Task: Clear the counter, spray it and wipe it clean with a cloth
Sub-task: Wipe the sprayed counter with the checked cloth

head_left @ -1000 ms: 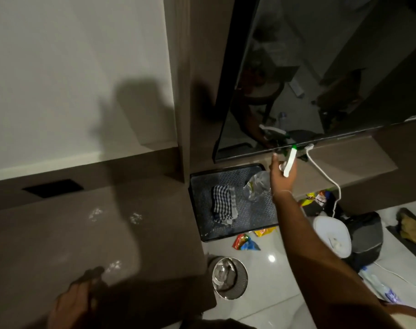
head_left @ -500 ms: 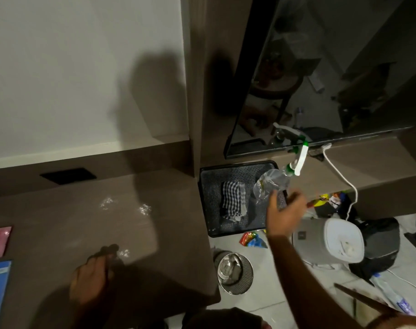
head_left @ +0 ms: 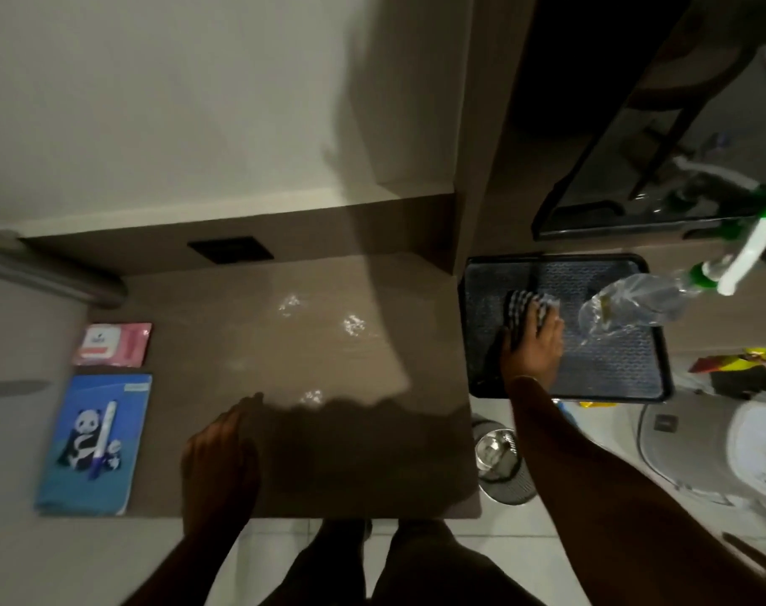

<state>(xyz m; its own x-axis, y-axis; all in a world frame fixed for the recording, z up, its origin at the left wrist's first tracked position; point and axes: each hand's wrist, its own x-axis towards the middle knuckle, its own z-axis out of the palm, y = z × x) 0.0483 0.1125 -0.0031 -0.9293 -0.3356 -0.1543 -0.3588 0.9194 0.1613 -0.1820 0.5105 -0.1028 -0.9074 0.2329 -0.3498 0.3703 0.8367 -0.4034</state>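
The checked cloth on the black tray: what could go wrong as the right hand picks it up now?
1. The spray bottle stands close beside the right hand on the black tray; lifting the checked cloth could knock it over.
2. Spray droplets lie on the counter not far from the blue notebook and pink packet; wiping might wet these.

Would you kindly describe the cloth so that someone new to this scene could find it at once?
Look right of the brown counter to the black tray on the lower surface. The cloth lies in the tray's left half, under the fingers of the right hand. It is folded and black-and-white checked, unlike the clear spray bottle lying beside it.
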